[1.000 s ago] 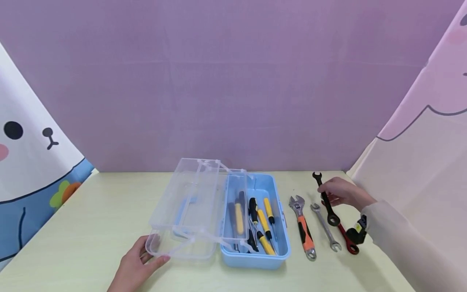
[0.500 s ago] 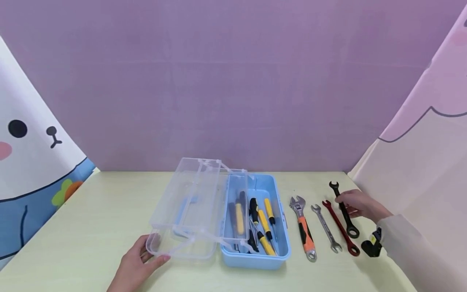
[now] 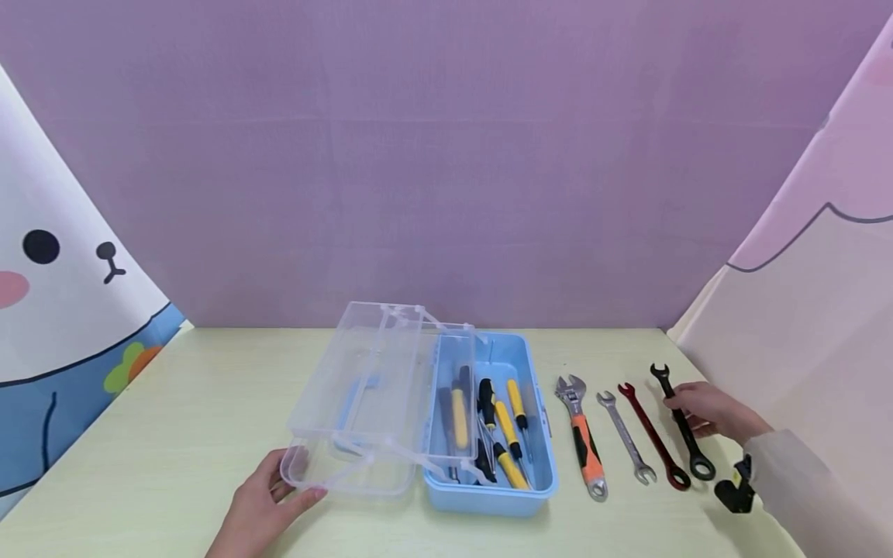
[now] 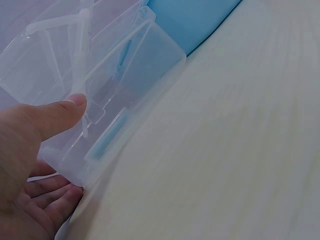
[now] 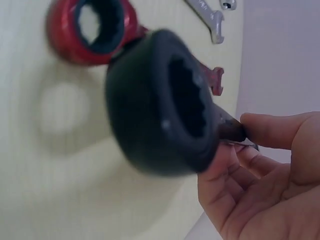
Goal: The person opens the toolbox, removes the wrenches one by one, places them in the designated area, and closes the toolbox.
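Observation:
My right hand (image 3: 718, 411) pinches a black combination wrench (image 3: 687, 440) between thumb and fingers. Its ring end, close to the camera in the right wrist view, casts a shadow on the table. Just left of it lies a red combination wrench (image 3: 653, 432). With the left hand (image 3: 261, 500) I grip the near left end of the clear plastic lid (image 4: 145, 65), thumb on top and fingers at its lower edge. That lid is swung open to the left of a light blue toolbox (image 3: 488, 504). Several yellow-and-black screwdrivers (image 3: 518, 403) lie in the box, some seen through clear plastic.
Left of the red wrench lie a silver combination wrench (image 3: 625, 438) and an adjustable wrench (image 3: 584, 446) with an orange-and-black handle. A purple cloth backdrop (image 3: 432, 170) stands behind the pale table (image 3: 139, 465), with printed cloth panels at both sides.
The right hand has carried the black wrench to the right and nearer, from over the silver and red wrenches to the red one's right side. My left hand stays on the lid.

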### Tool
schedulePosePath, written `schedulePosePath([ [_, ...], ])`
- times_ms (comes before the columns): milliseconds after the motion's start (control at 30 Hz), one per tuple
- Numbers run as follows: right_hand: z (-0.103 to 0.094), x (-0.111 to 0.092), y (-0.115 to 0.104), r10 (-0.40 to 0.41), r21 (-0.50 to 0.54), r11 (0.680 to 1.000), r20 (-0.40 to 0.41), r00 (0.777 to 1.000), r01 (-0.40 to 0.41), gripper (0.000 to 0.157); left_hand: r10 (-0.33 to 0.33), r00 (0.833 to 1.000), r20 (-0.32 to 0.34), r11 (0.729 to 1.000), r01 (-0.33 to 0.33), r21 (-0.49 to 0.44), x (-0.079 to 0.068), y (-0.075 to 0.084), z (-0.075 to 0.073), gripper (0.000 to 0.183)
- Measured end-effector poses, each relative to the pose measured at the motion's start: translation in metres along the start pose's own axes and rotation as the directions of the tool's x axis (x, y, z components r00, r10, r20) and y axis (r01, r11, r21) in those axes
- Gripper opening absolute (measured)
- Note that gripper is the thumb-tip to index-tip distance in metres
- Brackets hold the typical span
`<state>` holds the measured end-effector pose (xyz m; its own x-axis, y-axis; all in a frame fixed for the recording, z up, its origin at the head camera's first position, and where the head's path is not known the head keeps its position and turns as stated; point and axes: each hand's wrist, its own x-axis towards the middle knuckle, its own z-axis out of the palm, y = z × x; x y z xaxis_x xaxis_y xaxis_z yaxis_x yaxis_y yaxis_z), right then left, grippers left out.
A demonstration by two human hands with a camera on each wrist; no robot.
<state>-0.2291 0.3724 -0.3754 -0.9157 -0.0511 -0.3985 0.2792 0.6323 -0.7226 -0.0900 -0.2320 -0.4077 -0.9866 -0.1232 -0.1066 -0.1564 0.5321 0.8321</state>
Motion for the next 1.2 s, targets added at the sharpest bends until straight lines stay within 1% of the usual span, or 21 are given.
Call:
schedulePosePath([
  [133,0.0,0.001,0.008,0.004,-0.021,1.0,-0.009,1.0,-0.004,0.016,-0.013,1.0,0.0,1.0,0.013,-0.015,-0.001,0.0,0.0,0.068],
  [267,0.002,0.0,0.014,0.009,-0.041,0.999,-0.013,1.0,-0.009,0.017,-0.003,1.0,-0.007,1.0,0.003,-0.025,-0.002,0.0,0.0,0.066],
  [367,0.003,0.0,0.017,0.014,-0.048,0.999,-0.025,1.0,-0.015,0.017,0.001,1.0,-0.017,1.0,-0.001,-0.011,-0.001,-0.001,0.001,0.066],
  [500,0.005,0.002,0.02,0.022,-0.06,0.998,-0.039,0.999,-0.025,0.014,0.003,1.0,-0.022,1.0,-0.003,0.006,0.0,-0.001,0.0,0.067],
  [733,0.007,0.003,0.021,0.022,-0.087,0.996,-0.053,0.998,-0.027,0.015,0.001,1.0,-0.021,1.0,-0.001,-0.004,-0.002,0.0,0.0,0.066],
  [833,0.007,0.001,0.021,0.017,-0.09,0.996,-0.055,0.998,-0.022,0.018,0.001,1.0,-0.023,1.0,-0.001,0.002,-0.002,0.0,0.001,0.066],
  [967,0.007,0.0,0.021,0.007,-0.094,0.995,-0.054,0.999,-0.012,0.031,-0.003,1.0,-0.024,1.0,0.003,0.012,-0.003,0.001,0.001,0.067],
  [1033,0.007,-0.001,0.021,0.002,-0.099,0.995,-0.058,0.998,-0.007,0.035,-0.002,1.0,-0.026,1.0,0.002,0.017,-0.003,0.001,0.001,0.067],
  [1100,0.007,0.0,0.021,-0.004,-0.101,0.995,-0.063,0.998,-0.002,0.035,0.001,1.0,-0.026,1.0,-0.001,0.02,-0.003,0.001,0.001,0.067],
  [1200,0.008,0.001,0.022,-0.009,-0.102,0.995,-0.072,0.997,0.002,0.032,0.005,1.0,-0.027,1.0,-0.004,0.029,-0.003,0.001,0.001,0.068],
])
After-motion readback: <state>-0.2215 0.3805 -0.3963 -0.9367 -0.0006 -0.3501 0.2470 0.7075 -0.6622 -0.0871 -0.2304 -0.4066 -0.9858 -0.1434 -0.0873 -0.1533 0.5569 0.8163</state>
